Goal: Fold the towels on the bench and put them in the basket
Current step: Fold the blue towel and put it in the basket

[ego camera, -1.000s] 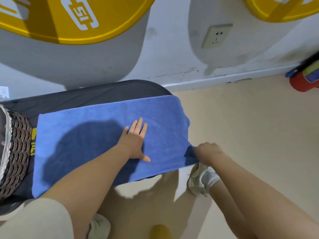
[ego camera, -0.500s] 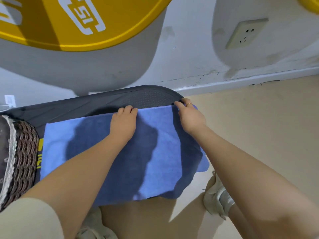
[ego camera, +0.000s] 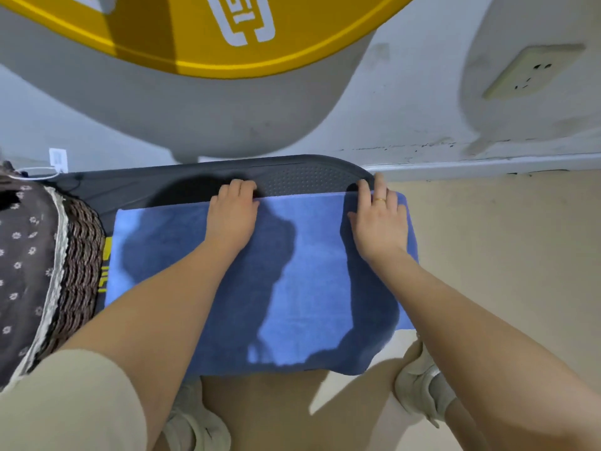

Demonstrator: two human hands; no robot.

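Both hands at the blue towel's (ego camera: 201,255) far edge on the bench (ego camera: 195,180): left hand (ego camera: 231,216) curls over it, right hand (ego camera: 379,222) presses flat, aligning the fold; basket (ego camera: 81,255) beside.

The dark woven wicker basket (ego camera: 78,271) with its flowered brown lining is cut off by the left edge, so its inside cannot be seen. The blue terry towel (ego camera: 292,288) hides most of the black padded bench (ego camera: 292,175). The curled fingertips (ego camera: 239,187) of the left hand (ego camera: 232,216) at the towel's far edge are hidden, and the yellow disc (ego camera: 182,30) on the wall runs off the top edge.
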